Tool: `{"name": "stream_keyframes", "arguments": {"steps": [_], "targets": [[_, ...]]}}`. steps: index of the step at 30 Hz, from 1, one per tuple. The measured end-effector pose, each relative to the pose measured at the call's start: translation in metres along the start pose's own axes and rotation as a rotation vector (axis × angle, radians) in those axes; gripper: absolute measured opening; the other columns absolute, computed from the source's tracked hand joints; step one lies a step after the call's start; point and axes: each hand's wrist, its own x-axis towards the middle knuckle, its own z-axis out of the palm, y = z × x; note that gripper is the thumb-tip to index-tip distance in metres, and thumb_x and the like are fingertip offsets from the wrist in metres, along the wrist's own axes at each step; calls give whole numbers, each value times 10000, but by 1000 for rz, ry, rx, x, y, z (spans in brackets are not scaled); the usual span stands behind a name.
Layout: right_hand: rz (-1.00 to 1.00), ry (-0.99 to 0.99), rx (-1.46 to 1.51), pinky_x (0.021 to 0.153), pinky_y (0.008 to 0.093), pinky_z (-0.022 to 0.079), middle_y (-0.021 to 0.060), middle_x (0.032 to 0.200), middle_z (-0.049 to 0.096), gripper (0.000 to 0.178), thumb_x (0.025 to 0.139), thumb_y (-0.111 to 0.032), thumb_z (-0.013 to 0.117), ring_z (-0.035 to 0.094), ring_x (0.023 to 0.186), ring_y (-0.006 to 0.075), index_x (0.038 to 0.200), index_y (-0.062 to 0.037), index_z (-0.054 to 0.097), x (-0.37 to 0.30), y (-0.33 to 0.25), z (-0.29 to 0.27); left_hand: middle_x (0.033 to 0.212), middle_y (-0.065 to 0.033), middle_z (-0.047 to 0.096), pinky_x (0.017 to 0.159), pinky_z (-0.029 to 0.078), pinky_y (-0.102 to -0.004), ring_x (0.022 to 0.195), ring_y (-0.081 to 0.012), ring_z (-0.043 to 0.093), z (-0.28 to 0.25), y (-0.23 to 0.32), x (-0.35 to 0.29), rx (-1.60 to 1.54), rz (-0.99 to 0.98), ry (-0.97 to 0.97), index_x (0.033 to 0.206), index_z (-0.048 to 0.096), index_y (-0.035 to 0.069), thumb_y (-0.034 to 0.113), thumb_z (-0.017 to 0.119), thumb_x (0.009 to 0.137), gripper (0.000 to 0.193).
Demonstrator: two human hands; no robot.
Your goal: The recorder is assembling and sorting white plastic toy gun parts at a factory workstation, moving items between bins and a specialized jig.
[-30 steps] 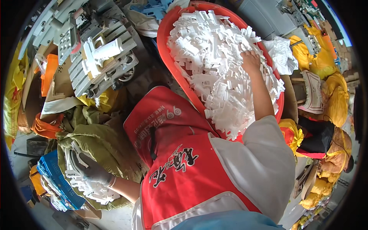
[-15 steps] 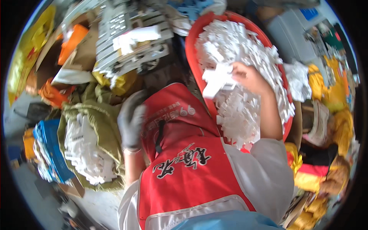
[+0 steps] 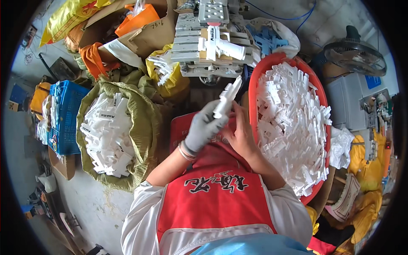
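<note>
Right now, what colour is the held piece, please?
The held piece is white: head view, centre.

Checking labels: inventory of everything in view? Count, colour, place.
Held part: 1, white, centre
Machine: 1, grey, top centre
Pistol-shaped part: 1, white, on machine
Tub: 1, red, right
Sack: 1, olive, left
Loose parts: many, white, in tub and sack
Crate: 1, blue, far left
Large carton: 1, brown, upper left
Fan: 1, black, upper right
Bags: several, yellow, both sides
Blue parts: count unclear, light blue, beside machine
Apron: 1, red, lower centre
Left hand: 1, grey-gloved, gripping held part
Right hand: 1, bare, beside left
</note>
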Motion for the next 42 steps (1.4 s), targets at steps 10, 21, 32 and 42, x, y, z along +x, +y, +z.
{"name": "stream_keyframes", "arguments": {"steps": [10, 21, 32, 42], "targets": [[382, 151, 1117, 862, 494, 550, 143, 1168, 551, 476, 981, -257, 515, 631, 1010, 310, 1369, -54, 330, -1, 32, -27, 1035, -136, 692, 817, 527, -326, 935, -228, 674, -19, 52, 62, 763, 605, 61, 1098, 650, 1, 93, 652, 863, 252], [212, 189, 1133, 843, 351, 488, 139, 1292, 521, 475, 957, -195, 570, 559, 1079, 250, 1355, 20, 427, -4, 60, -90, 1046, -191, 642, 808, 496, -404, 924, -368, 619, -95, 92, 165, 1202, 541, -80, 1152, 609, 57, 121, 673, 810, 355], [-276, 112, -26, 910, 346, 473, 158, 1167, 605, 354, 848, -8, 653, 602, 1079, 298, 1194, -21, 578, 165, 53, -52, 1049, -93, 690, 825, 507, -248, 909, -120, 641, -127, 90, 105, 715, 589, 564, 1174, 601, -18, 176, 676, 906, 339], [-465, 42, -575, 898, 398, 459, 93, 1169, 579, 348, 851, -210, 685, 544, 1081, 326, 1167, -80, 623, 165, 19, -52, 1153, -80, 632, 951, 438, -271, 1048, -145, 583, -152, 81, 10, 531, 520, 721, 1209, 575, -40, 61, 570, 948, 280]]}}
